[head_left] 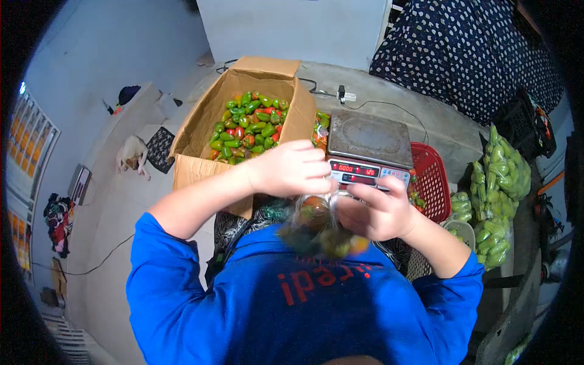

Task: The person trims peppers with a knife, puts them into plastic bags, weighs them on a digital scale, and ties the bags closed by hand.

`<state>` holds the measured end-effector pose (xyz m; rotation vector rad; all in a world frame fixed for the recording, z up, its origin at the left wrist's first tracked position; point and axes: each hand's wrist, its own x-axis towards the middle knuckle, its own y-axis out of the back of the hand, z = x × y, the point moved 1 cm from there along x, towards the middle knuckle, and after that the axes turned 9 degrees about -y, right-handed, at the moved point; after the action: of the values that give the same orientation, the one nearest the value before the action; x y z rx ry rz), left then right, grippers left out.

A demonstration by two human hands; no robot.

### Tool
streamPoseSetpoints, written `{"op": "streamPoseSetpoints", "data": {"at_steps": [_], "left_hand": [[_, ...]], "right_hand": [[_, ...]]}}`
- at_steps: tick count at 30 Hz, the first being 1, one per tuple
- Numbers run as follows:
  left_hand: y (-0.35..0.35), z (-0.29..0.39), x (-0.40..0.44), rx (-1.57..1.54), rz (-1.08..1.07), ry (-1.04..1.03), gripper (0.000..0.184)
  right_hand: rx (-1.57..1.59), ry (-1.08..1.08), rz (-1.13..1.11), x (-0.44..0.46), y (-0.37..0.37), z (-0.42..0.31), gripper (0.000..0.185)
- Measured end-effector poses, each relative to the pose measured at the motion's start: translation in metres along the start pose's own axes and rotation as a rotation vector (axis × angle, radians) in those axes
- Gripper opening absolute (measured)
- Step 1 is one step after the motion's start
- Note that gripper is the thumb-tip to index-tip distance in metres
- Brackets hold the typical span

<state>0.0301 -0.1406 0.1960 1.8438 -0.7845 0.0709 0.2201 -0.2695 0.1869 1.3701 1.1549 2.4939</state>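
A clear plastic bag of peppers (322, 226), blurred by motion, hangs in front of my chest. My left hand (291, 170) is closed with bent fingers on the top of the bag. On the other side, my right hand (378, 210) is partly curled, thumb and fingers at the same gathered top; its lower fingers are smeared. Just beyond both hands stands a digital scale (370, 139) with a lit red display and a bare metal plate. Left of it, a cardboard box (201, 125) holds many green and red peppers (249, 125).
A red plastic basket (433, 182) sits right of the scale. Clear bags of green vegetables (500, 176) are piled farther right. Behind the scale, a cable runs to a power strip (347, 96). A dog (132, 155) lies on the floor at left.
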Motion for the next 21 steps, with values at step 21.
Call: {"op": "streamPoseSetpoints", "data": {"at_steps": [21], "left_hand": [[0.010,-0.005,-0.016,0.124,-0.006,0.255,0.008]], "right_hand": [[0.287,-0.295,-0.168,0.026,-0.007,0.021,0.012]]}}
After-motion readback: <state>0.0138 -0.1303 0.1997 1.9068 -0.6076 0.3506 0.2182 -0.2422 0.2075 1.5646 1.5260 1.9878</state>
